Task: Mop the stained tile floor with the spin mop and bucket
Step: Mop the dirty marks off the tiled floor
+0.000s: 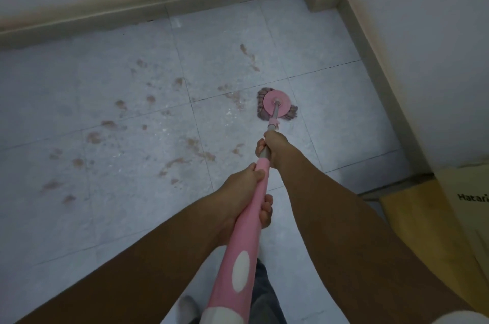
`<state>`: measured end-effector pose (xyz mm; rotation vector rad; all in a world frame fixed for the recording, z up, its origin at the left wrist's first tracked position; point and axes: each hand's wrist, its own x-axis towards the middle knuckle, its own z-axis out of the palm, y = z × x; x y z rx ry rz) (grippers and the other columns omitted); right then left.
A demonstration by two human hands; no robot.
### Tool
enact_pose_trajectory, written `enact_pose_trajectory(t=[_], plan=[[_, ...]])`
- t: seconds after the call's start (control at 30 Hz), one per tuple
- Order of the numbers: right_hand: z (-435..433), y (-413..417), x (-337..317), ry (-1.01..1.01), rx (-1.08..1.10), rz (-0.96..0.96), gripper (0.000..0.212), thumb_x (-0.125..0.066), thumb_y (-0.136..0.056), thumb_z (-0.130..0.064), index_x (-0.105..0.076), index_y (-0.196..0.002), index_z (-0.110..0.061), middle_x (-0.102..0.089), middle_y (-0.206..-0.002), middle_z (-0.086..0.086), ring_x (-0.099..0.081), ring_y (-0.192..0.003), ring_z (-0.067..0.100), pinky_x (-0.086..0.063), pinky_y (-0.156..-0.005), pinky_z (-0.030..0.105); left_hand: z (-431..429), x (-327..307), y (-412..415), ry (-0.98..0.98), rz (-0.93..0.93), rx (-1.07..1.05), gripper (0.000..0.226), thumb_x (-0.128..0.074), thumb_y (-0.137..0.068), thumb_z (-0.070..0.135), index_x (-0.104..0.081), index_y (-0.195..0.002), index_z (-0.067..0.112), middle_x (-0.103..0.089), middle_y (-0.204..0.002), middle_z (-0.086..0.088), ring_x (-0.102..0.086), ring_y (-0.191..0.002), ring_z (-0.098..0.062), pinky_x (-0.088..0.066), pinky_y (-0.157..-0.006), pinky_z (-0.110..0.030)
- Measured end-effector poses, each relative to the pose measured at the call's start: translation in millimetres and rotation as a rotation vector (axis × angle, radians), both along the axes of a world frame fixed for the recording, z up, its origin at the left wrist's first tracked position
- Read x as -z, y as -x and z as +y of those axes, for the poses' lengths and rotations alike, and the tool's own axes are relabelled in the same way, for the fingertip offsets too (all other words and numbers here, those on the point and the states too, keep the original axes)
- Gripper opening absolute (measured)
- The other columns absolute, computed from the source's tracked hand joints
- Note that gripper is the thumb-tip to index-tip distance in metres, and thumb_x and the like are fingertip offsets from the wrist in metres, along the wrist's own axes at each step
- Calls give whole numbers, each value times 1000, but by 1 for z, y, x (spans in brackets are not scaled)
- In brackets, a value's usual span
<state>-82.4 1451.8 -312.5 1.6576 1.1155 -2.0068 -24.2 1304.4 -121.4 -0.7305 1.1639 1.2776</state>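
While you grip the mop handle (254, 199) two-handed, right hand (272, 147) ahead for steering, left hand (243, 191) behind for push, fingers of both curl tight around it. Mop head (276, 108): flat on the tile floor (105, 64), just beside brown stains (234, 97). Bucket: not in view.

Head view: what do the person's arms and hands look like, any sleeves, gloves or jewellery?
Both forearms are bare right up to the bottom of the frame; no sleeve cuffs show. The left hand and right hand wear no gloves, and no rings, watch or bracelets are visible. At the lower right corner a pale patch may be a sleeve edge, but that is unclear.
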Motion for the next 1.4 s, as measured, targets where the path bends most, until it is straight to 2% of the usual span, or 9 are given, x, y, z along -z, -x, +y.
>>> enact_pose_trajectory(t=[0.2,0.33,0.5,0.73,0.9,1.0,1.1,1.23,1.4], plan=[[-13,-30,-4,34,-47,-59,15,-36,-97,-12,-51,-95,-8,-44,-59,4,-37,-44,11,-34,-36,15,-3,-13,-22,55,-54,29,24,-47,-101,34,-53,-83,20,-52,-58,-10,-47,-37,-15,-43,-33,-17],[-42,-69,-22,65,-18,-71,20,-35,-99,-14,-45,-82,-9,-41,-58,3,-36,-45,10,-32,-36,12,-28,-34,-52,90,-54,67,25,-48,-100,35,-53,-83,17,-53,-57,-11,-48,-36,-15,-43,-33,-18],[-89,-132,-46,15,43,-75,26,-35,-99,-21,-43,-77,-11,-40,-56,2,-36,-43,11,-33,-37,12,-78,-61,-95,130,-29,233,44,-54,-96,42,-60,-109,0,-59,-59,-12,-53,-39,-17,-48,-38,-20],[-135,-183,-58,-19,50,-46,19,-34,-99,-12,-49,-88,-7,-41,-58,4,-36,-45,11,-33,-41,18,-122,-66,-151,156,1,326,59,-46,-96,58,-63,-91,1,-58,-58,-9,-52,-42,-15,-49,-40,-19],[-110,-182,-51,-2,133,-20,21,-34,-100,-11,-49,-114,-7,-45,-67,5,-43,-52,10,-36,-39,13,-103,-60,-148,108,45,339,30,-48,-98,50,-55,-87,23,-57,-62,-10,-51,-45,-15,-47,-43,-21],[-73,-162,-40,-25,155,-14,34,-34,-100,-11,-45,-132,-11,-47,-72,6,-45,-54,11,-39,-39,13,-73,-55,-127,56,62,316,19,-52,-98,44,-54,-106,27,-59,-66,-11,-52,-45,-15,-49,-41,-21],[-24,-135,-33,-24,165,-1,24,-36,-100,-12,-48,-120,-9,-47,-69,6,-44,-52,11,-39,-37,14,-32,-46,-102,-6,86,268,20,-53,-100,32,-45,-118,34,-59,-74,-13,-54,-48,-15,-51,-41,-20],[29,-98,-24,-33,127,17,8,-39,-99,-8,-46,-102,-10,-43,-61,4,-39,-47,10,-37,-37,15,17,-28,-69,-57,112,251,29,-53,-100,23,-48,-128,30,-57,-86,-14,-56,-53,-16,-54,-48,-28],[63,-65,-11,-41,66,-2,14,-43,-94,1,-45,-84,-9,-43,-58,4,-39,-44,11,-37,-36,18,47,-7,-33,20,190,311,53,-52,-98,20,-35,-144,43,-59,-84,-12,-53,-45,-12,-47,-41,-21]])
